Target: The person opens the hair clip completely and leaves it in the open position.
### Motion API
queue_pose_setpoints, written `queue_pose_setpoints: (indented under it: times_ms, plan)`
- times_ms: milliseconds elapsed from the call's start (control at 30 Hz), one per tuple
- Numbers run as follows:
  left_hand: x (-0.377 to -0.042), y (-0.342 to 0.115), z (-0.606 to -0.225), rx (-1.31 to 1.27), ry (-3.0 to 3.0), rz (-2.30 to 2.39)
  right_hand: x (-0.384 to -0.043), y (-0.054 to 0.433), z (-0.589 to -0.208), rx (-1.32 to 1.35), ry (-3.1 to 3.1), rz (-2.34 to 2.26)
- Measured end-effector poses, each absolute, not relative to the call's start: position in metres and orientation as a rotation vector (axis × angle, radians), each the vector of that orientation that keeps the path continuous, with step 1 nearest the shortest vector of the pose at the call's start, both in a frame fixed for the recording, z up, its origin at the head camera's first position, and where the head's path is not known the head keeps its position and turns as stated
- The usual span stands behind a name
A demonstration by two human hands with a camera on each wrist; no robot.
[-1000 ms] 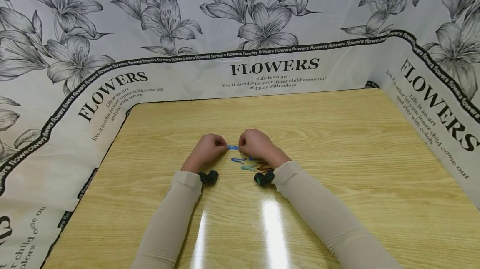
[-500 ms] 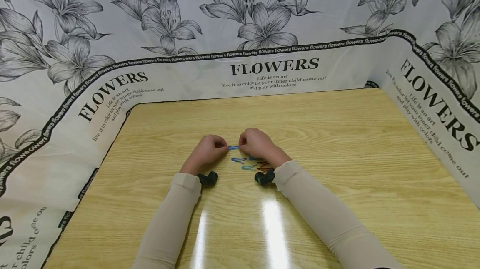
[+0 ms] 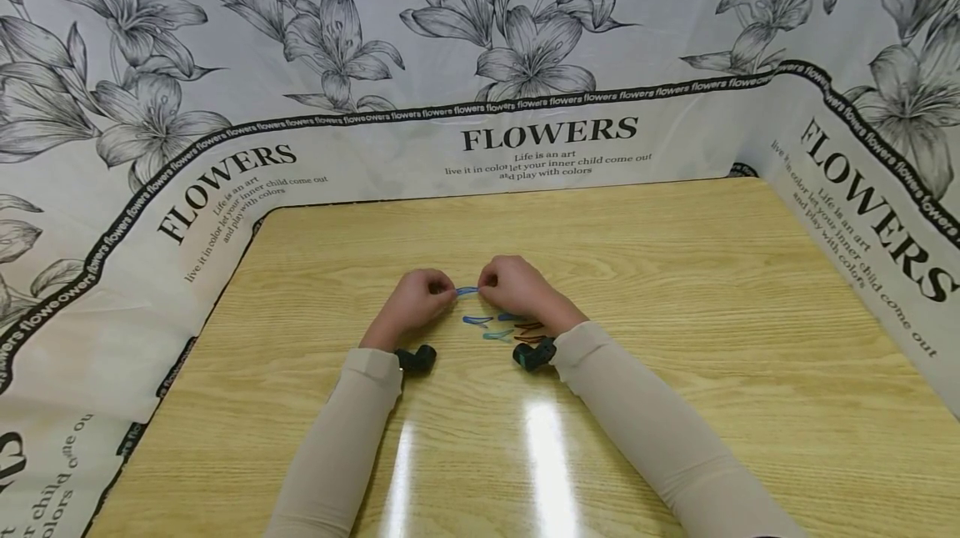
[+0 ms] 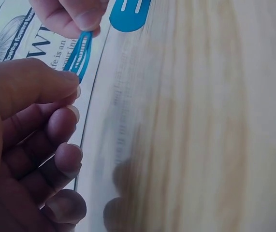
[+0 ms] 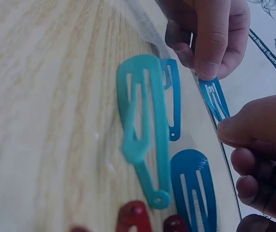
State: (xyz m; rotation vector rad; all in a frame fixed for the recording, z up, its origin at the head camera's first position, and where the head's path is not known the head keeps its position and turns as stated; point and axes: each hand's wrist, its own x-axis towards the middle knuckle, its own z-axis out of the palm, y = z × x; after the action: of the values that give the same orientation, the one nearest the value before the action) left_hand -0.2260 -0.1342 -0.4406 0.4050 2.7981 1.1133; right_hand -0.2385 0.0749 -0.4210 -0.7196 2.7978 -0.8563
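A blue snap hair clip is stretched between my two hands, just above the table. My left hand pinches one end between thumb and index finger; its other fingers curl loosely in the left wrist view. At the opposite end, the thumb and fingertips of my right hand pinch the clip. The right wrist view shows the held clip with its slotted middle between both sets of fingertips. Nearer to me lie a teal hair clip, a blue clip and another blue clip.
Red hair clips lie beneath my right wrist, partly covered by the black wrist camera. All rest on a wood-grain table. A white flower-printed cloth borders the table at the back and sides.
Both hands stay pinched on the blue hair clip, which has risen and tilted slightly. My right wrist has shifted a little to the right. The clips on the table have not moved.
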Motion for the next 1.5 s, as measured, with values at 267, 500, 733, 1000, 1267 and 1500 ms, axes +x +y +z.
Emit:
queue_pose_setpoints:
  times_ms: [267, 500, 733, 1000, 1267, 1500]
  plan:
    - [-0.224, -0.131, -0.44, 0.357, 2.789, 1.15, -0.24, 0.078, -0.422, -0.67, 2.797, -0.9]
    - [-0.223, -0.129, -0.439, 0.4, 2.807, 1.152, -0.237, 0.082, -0.421, -0.671, 2.795, -0.929]
    - [-0.22, -0.127, -0.438, 0.401, 2.8, 1.168, -0.233, 0.087, -0.421, -0.692, 2.802, -0.979]
    - [-0.219, -0.127, -0.437, 0.407, 2.797, 1.216, -0.229, 0.091, -0.422, -0.69, 2.781, -1.066]
    - [-0.214, -0.124, -0.434, 0.421, 2.792, 1.245, -0.224, 0.094, -0.417, -0.705, 2.756, -1.087]
    - [-0.211, -0.123, -0.432, 0.457, 2.801, 1.26, -0.219, 0.097, -0.413, -0.697, 2.722, -1.125]
